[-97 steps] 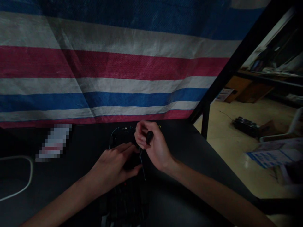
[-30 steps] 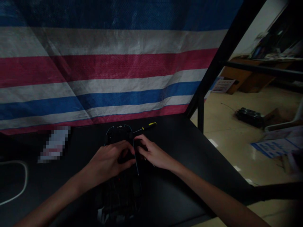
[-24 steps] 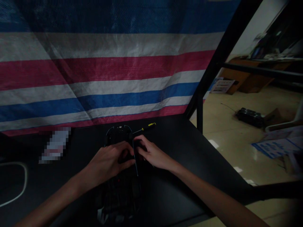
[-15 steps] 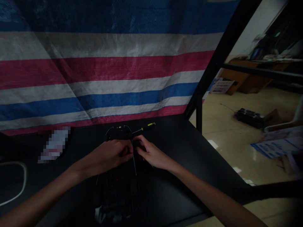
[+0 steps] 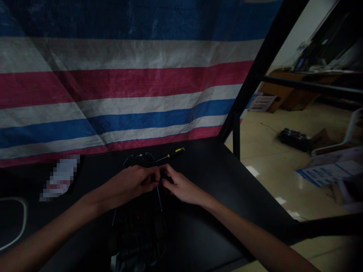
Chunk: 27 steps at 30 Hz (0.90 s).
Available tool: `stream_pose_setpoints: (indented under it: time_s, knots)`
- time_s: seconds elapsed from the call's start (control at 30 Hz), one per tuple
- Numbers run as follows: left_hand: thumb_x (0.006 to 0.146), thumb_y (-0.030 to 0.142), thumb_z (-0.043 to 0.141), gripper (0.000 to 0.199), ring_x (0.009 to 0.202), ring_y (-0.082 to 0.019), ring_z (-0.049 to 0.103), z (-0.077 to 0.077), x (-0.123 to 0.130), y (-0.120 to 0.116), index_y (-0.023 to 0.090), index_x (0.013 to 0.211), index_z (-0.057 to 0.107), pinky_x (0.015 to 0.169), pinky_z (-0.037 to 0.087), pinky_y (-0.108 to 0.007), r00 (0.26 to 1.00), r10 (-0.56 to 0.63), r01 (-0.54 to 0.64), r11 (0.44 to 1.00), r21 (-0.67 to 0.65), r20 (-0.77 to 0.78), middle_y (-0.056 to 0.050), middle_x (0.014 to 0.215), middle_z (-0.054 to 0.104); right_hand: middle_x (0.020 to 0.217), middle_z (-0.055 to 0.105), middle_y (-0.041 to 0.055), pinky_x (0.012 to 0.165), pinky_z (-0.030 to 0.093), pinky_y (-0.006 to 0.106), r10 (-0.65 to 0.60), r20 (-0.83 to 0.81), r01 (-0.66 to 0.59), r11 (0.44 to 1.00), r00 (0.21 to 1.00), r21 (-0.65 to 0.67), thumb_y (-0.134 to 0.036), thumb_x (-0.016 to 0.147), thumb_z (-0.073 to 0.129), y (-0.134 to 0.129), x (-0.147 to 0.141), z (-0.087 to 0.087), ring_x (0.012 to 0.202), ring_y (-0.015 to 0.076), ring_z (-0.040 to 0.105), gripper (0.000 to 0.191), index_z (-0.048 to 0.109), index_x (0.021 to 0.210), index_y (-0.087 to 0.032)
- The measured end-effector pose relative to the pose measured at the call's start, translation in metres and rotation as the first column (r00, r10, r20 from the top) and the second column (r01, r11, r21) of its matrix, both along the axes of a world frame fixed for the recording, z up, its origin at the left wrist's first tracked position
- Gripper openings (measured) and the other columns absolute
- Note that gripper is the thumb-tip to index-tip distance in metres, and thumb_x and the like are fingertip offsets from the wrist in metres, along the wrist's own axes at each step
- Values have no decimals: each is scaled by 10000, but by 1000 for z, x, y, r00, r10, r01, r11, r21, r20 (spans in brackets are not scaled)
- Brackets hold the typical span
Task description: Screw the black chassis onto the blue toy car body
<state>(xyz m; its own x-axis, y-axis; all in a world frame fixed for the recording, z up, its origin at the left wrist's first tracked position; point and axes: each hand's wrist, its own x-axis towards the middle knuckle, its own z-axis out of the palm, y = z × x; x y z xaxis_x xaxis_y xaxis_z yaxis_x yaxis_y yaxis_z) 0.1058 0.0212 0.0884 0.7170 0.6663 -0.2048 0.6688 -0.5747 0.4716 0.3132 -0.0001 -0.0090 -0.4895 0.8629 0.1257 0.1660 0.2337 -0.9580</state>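
Observation:
A dark wheeled device [image 5: 136, 230], its details lost in shadow, lies on the black table [image 5: 207, 177] with a small red light showing. Over its upper right part, my left hand [image 5: 138, 181] has its thumb and fingers pinched together on something I cannot make out. My right hand [image 5: 177, 184] is beside it, fingers curled around a dark part too dim to name. The fingertips of both hands nearly meet. Just beyond them lies a black and yellow screwdriver [image 5: 176, 152], its shaft pointing to the device's front end.
A striped tarp [image 5: 121, 83] hangs behind the table. A blurred packet [image 5: 61, 177] and a white cable [image 5: 24, 223] are on the left. A black metal frame [image 5: 236, 136] stands at the right edge, with boxes [image 5: 326, 172] on the floor beyond.
The view has shifted slightly. My right hand's fingers have drawn closer together and nearer to my left hand. The screwdriver still lies on the table.

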Motion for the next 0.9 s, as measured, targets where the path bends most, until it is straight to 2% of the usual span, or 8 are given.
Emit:
stream_pose_setpoints:
  time_s: [0.2,0.3,0.5,0.67,0.9]
  knots:
    - [1030,355,535,183,916,-215,694,-4,-2,1,273,1068,693,807,471,-333,997,-69,65,992,104,34,-11,1031,728,891,622,-16,641,458,264,-9,13,9,1000,1000,-5,-179,998,494,1,2,-1,677,113,576,273,493,1264,-238]
    - [1043,369,528,194,978,-213,689,-6,-2,2,272,1047,696,812,477,-321,987,-144,133,981,138,75,-12,1107,705,887,613,-18,616,458,257,-12,7,12,1000,1000,-10,-166,994,484,1,3,1,656,107,579,264,501,1247,-239]
    - [1041,386,535,221,954,-211,683,-10,2,0,230,1005,687,797,477,-319,983,-170,154,970,189,70,-25,1127,686,853,613,-21,608,465,254,-8,-26,8,1000,1000,-19,-167,1000,460,6,4,-2,653,107,594,268,499,1260,-221]
    - [1056,339,509,203,982,-205,670,-13,4,4,217,999,660,856,466,-325,975,-202,185,968,168,94,-32,1122,675,829,618,-28,596,449,243,-11,-52,10,1000,999,-23,-204,1021,454,12,7,-8,635,99,582,267,494,1284,-225]
    - [1059,282,509,167,1034,-219,630,-6,9,8,233,975,645,999,353,-390,963,-259,243,956,164,80,-12,1086,692,869,607,-26,597,453,249,-77,-109,73,996,991,-44,-202,1002,478,20,15,-4,635,96,587,282,475,1282,-231]
